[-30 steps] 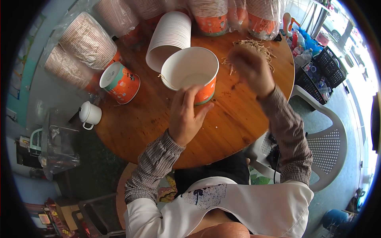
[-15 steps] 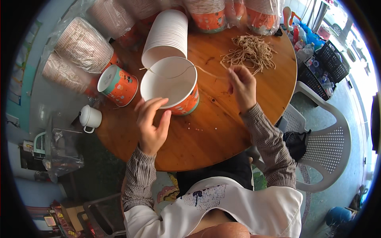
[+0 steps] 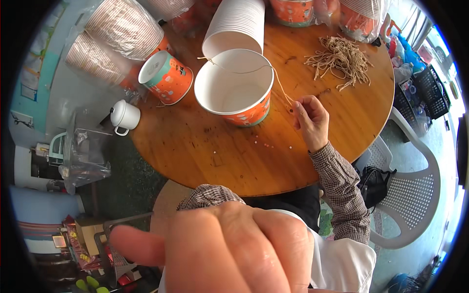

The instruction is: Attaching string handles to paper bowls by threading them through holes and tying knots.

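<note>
A round paper bucket (image 3: 244,119), orange and green outside and white inside, stands on the wooden table. A thin tan string (image 3: 280,83) crosses its mouth from the left rim and runs out over the right rim. Pinched between thumb and fingers of my right hand (image 3: 312,122) is the string's end, just right of the bucket. My left hand (image 3: 239,251) is raised very near the camera, away from the bucket. Its back fills the lower middle of the picture, with one digit sticking out to the left; the other fingertips are hidden.
A stack of white paper buckets (image 3: 237,29) lies behind the bucket. To its left are an upturned orange bucket (image 3: 171,80), plastic-wrapped stacks (image 3: 122,29) and a white lidded mug (image 3: 126,117). A heap of loose string (image 3: 342,61) lies far right. Small pale bits dot the table (image 3: 195,166).
My left hand has left the bucket's near rim and come up close to the camera. My right hand still holds the string's end. The whole view has shifted somewhat.
</note>
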The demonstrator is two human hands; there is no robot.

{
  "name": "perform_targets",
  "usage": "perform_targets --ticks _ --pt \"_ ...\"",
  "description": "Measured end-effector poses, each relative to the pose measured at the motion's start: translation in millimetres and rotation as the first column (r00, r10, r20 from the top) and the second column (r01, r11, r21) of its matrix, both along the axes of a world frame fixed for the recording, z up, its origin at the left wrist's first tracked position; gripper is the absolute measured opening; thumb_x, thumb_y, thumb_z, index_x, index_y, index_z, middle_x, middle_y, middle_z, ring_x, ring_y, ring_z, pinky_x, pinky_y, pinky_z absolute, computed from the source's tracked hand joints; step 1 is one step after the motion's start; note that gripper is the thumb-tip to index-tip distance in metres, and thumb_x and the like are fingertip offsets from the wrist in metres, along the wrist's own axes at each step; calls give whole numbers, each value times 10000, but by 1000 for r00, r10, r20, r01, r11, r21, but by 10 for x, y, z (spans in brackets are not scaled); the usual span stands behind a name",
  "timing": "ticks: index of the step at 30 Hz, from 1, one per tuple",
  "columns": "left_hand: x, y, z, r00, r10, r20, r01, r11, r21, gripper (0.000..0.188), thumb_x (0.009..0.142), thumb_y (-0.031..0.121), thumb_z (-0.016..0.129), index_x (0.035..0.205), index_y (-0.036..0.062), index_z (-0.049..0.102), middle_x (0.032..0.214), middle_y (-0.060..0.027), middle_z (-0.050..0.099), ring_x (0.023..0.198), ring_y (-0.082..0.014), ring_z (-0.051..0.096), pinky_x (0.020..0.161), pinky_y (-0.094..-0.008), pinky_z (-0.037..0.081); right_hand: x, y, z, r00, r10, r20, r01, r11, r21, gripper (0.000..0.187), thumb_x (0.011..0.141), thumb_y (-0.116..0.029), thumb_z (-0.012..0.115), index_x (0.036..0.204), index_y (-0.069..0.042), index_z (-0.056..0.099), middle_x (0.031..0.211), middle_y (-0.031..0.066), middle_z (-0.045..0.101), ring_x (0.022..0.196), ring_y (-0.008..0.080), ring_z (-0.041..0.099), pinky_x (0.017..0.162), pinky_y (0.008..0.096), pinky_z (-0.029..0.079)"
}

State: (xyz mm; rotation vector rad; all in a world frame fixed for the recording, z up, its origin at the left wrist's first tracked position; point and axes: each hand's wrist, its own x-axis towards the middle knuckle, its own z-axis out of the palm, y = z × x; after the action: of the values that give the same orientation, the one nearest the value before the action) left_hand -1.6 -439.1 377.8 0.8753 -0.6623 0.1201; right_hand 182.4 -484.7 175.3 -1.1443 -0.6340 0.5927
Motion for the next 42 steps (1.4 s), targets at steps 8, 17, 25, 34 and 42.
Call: perform_targets --ticks 8,17,25,34,42 --pt "20 16 16 995 98 27 -100 991 87 347 1039 388 337 1225 261 600 884 -135 639 823 -192 511 674 -252 408 -70 -22 45 995 6 95 -2 999 -41 106 938 -108 612 924 -11 573 673 -50 521 573 18 462 510 187 413" --pt "-57 -332 87 941 299 -159 -317 943 -102 437 1032 409 346 955 160 697 883 -116 616 748 -162 493 621 -229 444 -106 -19 25 992 50 113 -45 998 -49 83 940 -104 614 956 -25 595 655 -60 504 566 16 430 507 186 365" --pt "52 385 -646 365 805 468 -786 -3 619 532 827 308 735 1169 -64 570 973 -137 630 864 -244 601 784 -374 482 -153 -4 6 828 4 561 8 1000 -18 77 854 -36 654 925 -33 623 635 57 593 541 119 550 548 250 442" --pt "195 1274 -1344 49 563 825 -589 -650 479 190 837 104 681 1025 85 662 798 -28 638 760 -215 602 898 -377 384 -254 316 211 85 -107 991 -118 986 117 161 764 -74 672 907 -89 600 625 0 553 581 164 583 980 482 427" --pt "186 1545 -1450 -26 544 838 -642 -652 403 179 827 86 689 1005 68 683 817 -52 653 750 -234 602 726 -355 429 -382 833 294 46 -203 978 -150 967 208 133 746 -11 637 854 -54 571 597 -7 489 570 147 566 1047 511 405"
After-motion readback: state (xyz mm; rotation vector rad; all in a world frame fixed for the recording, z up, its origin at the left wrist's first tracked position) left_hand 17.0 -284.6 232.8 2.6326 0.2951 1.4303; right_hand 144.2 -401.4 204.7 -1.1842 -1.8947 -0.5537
